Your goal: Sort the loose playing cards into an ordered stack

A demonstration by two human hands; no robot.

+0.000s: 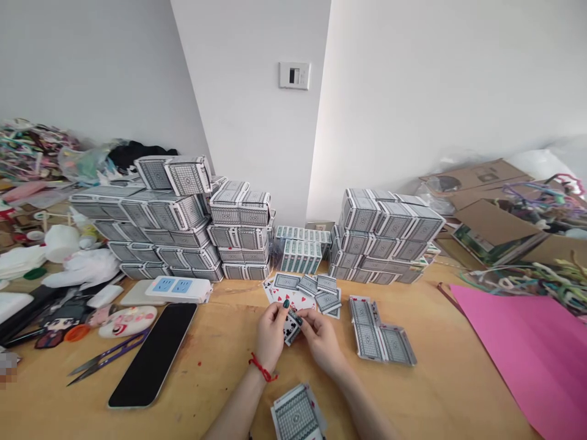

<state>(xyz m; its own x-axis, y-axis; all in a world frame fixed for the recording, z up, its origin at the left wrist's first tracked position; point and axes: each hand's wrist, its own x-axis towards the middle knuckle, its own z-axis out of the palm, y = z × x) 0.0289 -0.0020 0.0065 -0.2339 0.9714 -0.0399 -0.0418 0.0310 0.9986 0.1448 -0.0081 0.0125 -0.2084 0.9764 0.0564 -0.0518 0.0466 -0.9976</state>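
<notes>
Near the middle of the table, my left hand [270, 333] and my right hand [321, 339] meet over a few small playing cards [291, 329], one showing black club-like pips. Both hands are closed on them, thumbs at the top edge; how many cards there are I cannot tell. Just beyond my fingers lie loose cards [328, 299], some face down with a grey pattern, beside larger face-up cards with red pips [293, 299]. To the right rests an opened grey-patterned card box [380, 336]. Another grey-patterned card box [298, 412] sits between my forearms.
Stacked card boxes rise at the left [160, 226] and right [385, 235], with small boxes [300, 255] between them. On the left lie a phone [153, 354], thread snips [110, 354] and a power strip [178, 288]. Pink paper [523, 348] and cardboard boxes [495, 226] occupy the right.
</notes>
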